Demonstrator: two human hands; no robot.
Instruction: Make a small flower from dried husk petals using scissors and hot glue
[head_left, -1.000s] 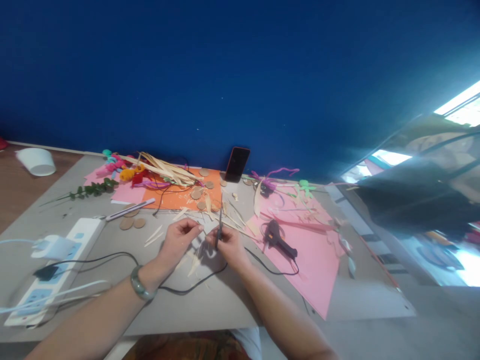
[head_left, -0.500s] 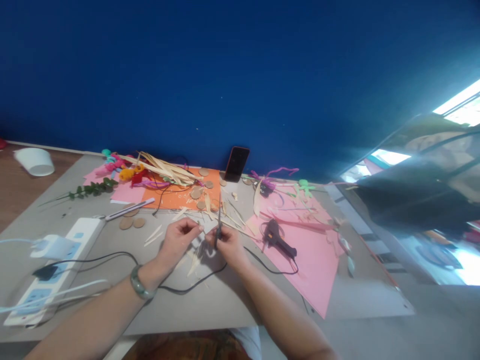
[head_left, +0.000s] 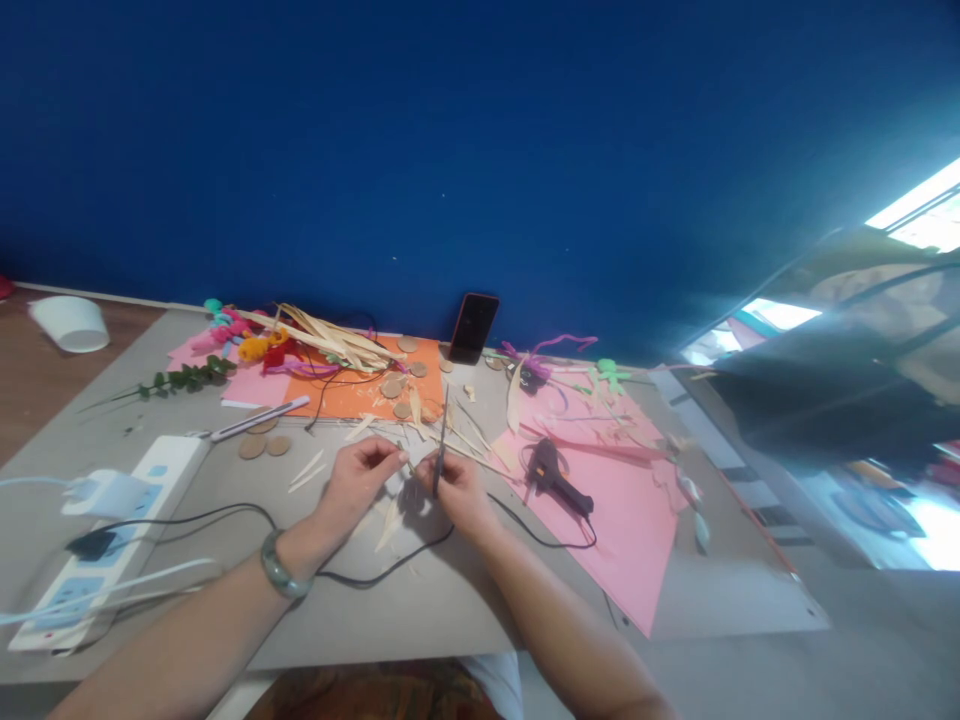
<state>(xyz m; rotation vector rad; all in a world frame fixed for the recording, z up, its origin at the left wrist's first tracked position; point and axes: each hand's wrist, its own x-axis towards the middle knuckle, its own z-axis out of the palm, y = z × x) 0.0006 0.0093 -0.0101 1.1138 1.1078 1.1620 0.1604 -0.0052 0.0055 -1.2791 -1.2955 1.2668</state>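
Over the middle of the table, my left hand [head_left: 354,490] pinches a small thin strip [head_left: 408,462] between thumb and fingertips; its exact kind is too small to make out. Close beside it, my right hand [head_left: 463,494] is closed round dark scissors [head_left: 442,440], whose narrow blades point up and away from me. The fingers hide part of the handles. The tips of both hands nearly meet. Beneath them lie pale scraps [head_left: 388,525] and a black cable [head_left: 382,577].
A glue gun [head_left: 556,478] lies on pink paper [head_left: 622,530] at the right. Raffia strands [head_left: 330,338] and wooden discs [head_left: 392,386] lie on orange paper [head_left: 360,403]. A phone [head_left: 474,328] leans on the blue wall. Left are a power strip [head_left: 142,520] and white cup [head_left: 75,325].
The scissors have tilted slightly, their tips shifting a little to the right. My left hand stays almost in place with the thin strip.
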